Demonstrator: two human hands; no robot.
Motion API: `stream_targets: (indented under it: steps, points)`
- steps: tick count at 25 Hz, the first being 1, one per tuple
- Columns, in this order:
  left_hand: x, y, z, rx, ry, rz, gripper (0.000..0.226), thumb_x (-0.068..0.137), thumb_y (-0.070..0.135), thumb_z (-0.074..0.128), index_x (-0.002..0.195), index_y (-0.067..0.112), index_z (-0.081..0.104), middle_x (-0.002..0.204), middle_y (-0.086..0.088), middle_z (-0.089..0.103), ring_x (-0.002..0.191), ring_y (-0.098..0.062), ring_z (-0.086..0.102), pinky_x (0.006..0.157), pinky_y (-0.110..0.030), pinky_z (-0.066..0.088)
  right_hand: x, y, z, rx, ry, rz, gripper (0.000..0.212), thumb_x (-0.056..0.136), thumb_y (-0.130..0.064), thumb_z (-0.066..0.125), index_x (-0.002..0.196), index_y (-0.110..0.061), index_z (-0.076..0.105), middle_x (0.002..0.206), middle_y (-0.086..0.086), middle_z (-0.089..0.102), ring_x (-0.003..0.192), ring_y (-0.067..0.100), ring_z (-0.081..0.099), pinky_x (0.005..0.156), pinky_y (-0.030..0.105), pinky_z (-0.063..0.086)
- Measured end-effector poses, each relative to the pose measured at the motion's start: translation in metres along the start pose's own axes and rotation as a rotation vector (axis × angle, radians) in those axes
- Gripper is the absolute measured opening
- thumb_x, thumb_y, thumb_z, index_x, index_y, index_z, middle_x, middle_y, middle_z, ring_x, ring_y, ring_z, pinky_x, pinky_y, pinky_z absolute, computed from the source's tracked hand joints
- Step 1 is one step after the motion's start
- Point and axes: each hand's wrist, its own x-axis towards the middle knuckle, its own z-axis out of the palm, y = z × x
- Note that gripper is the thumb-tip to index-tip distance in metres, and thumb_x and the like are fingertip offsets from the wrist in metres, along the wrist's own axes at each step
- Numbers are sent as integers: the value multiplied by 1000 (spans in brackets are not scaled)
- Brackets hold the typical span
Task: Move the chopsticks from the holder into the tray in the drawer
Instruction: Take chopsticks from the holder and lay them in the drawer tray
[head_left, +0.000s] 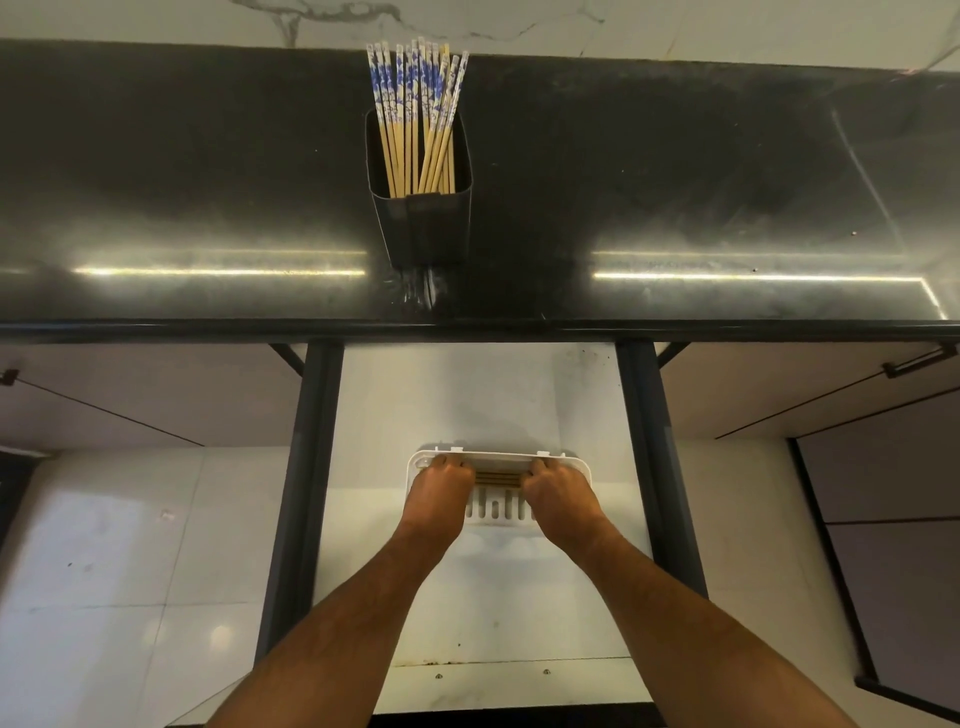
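Note:
A black holder (423, 223) stands on the dark countertop, filled with several bamboo chopsticks (415, 114) that have blue-and-white tops. Below, the drawer (483, 582) is pulled out, and a white slotted tray (576, 460) lies in it. A few chopsticks (497, 479) lie crosswise along the tray's far side. My left hand (440, 486) covers their left ends and my right hand (558, 491) their right ends, fingers curled down on them. The chopstick ends are hidden under both hands.
The glossy black counter (208, 208) stretches left and right of the holder, its front edge overhanging the drawer. Dark drawer rails (306, 467) flank the drawer on both sides. Cabinet doors (883, 467) lie at right, and white floor tiles (130, 571) at left.

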Motion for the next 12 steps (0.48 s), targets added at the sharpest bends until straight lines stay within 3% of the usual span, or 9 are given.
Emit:
stream_targets:
  steps: [4,8,12]
  points:
    - [-5,7,-24,5,65,40,23,82,1,68,104,9,73,103,-9,73,93,-27,70,81,-35,58,-11,5,-18,82,115,1,26,97,-23,64,118,-9,71,111,10,73,96,26,71,84,35,60]
    - [-8,10,-56,12,214,125,17,78,15,82,91,11,71,87,-6,71,76,-20,67,73,-29,56,-18,13,-49,158,314,-2,25,97,-33,66,105,-10,74,96,8,74,80,20,69,73,28,59]
    - [-1,7,-104,-4,434,96,30,91,27,73,114,9,69,111,-10,73,100,-27,70,96,-37,55,-11,27,-93,155,568,52,44,93,-39,71,120,-5,70,114,15,74,101,30,73,92,38,58]
